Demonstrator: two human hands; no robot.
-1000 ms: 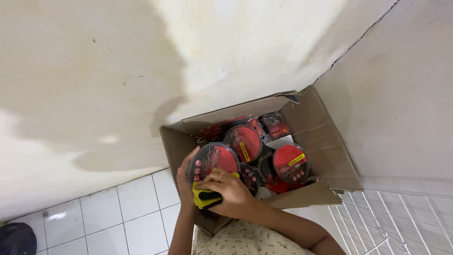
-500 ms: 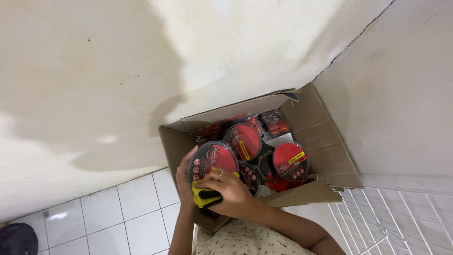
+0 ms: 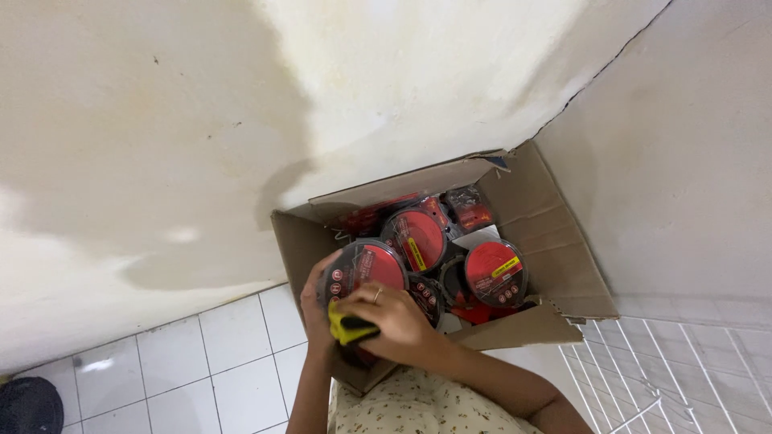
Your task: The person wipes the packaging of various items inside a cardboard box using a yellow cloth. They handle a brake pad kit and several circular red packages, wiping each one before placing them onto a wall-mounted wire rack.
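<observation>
An open cardboard box (image 3: 563,241) stands in a wall corner, filled with several round red-and-black packaged reels (image 3: 492,272). My left hand (image 3: 315,301) grips the left edge of one such round package (image 3: 366,269) at the box's near left corner. My right hand (image 3: 398,321), with a ring on one finger, lies over the lower part of that package and also clasps a small yellow-and-black object (image 3: 346,328) against it. Both forearms come up from the bottom edge over my patterned clothing.
Stained cream walls (image 3: 241,120) rise behind and to the right of the box. White floor tiles (image 3: 201,362) lie at the lower left, with a dark round object (image 3: 28,406) in the corner. A white wire rack (image 3: 667,378) is at the lower right.
</observation>
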